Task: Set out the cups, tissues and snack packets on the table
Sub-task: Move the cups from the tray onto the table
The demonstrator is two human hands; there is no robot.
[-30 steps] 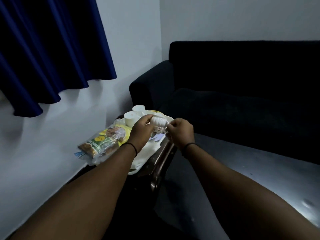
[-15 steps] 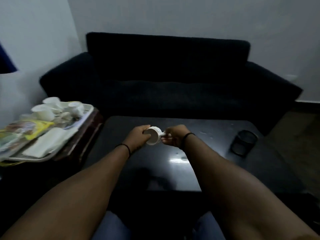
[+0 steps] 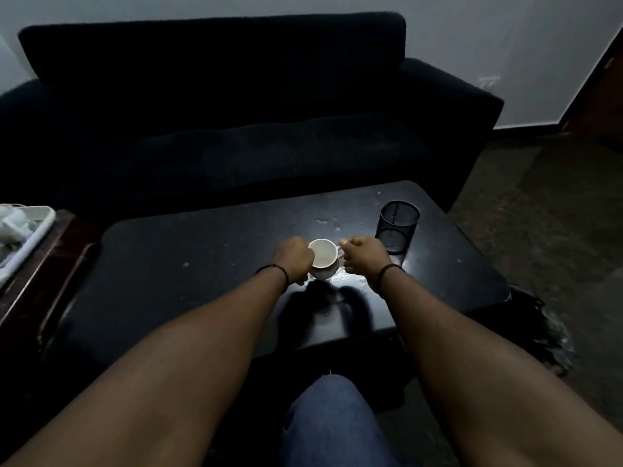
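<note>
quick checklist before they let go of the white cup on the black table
1. Cup upright, mouth up: ok.
2. Cup base resting on the table: cannot tell, the hands hide the base.
3. Left hand holds the cup's side: ok, fingers curled against it.
4. Right hand holds the handle side: ok, though the handle itself is mostly hidden.
5. Room between the cup and the black mesh holder: ok, the holder stands apart, beyond the right hand.
6. More items waiting on the white tray at the left: ok, only its corner shows.
</note>
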